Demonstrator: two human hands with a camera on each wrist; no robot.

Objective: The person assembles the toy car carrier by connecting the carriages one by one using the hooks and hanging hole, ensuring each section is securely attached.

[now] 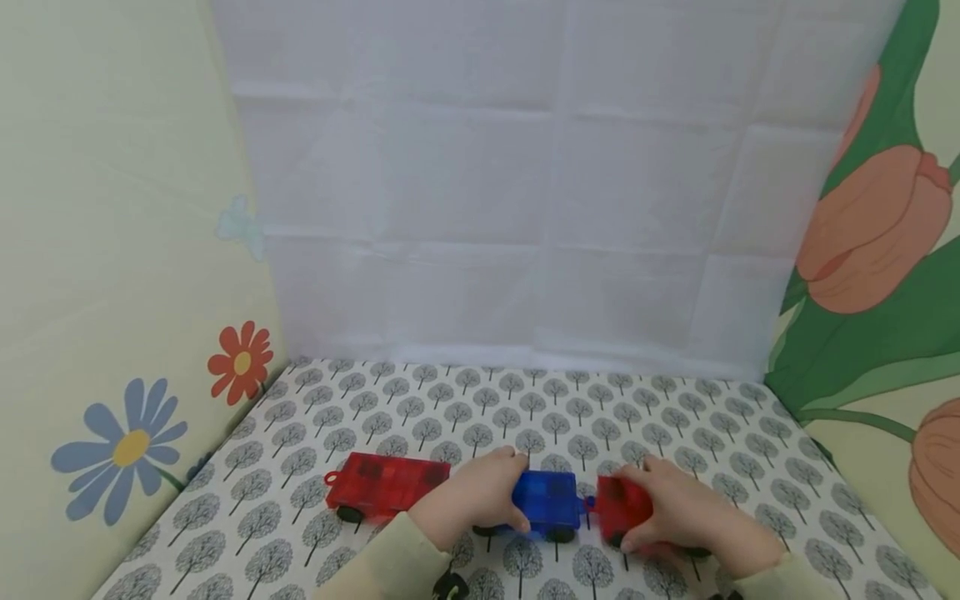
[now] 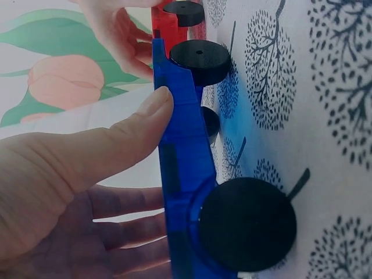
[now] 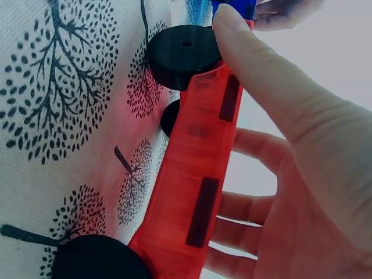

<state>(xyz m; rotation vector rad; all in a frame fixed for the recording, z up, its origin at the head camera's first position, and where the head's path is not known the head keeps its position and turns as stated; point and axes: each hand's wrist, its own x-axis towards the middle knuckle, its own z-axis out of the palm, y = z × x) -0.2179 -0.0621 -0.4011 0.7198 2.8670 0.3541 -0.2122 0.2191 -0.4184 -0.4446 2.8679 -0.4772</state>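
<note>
My left hand (image 1: 480, 492) grips a translucent blue toy wagon (image 1: 553, 498) with black wheels, thumb on the near side and fingers behind it. A red toy wagon (image 3: 192, 151) of the same kind is held in my right hand (image 1: 675, 504), its thumb on the near side in the right wrist view. Between the two wagons a small blue coupling ring (image 1: 589, 504) meets the red wagon's end; whether they are hooked together I cannot tell. Another red wagon (image 1: 382, 483), with a red ring at its left end, stands to the left, partly behind my left wrist.
A cloth printed with grey trees (image 1: 525, 408) covers the tabletop. A white sheet (image 1: 525, 183) hangs along the back edge. Flower-patterned walls stand at the left (image 1: 135, 275) and right (image 1: 892, 350).
</note>
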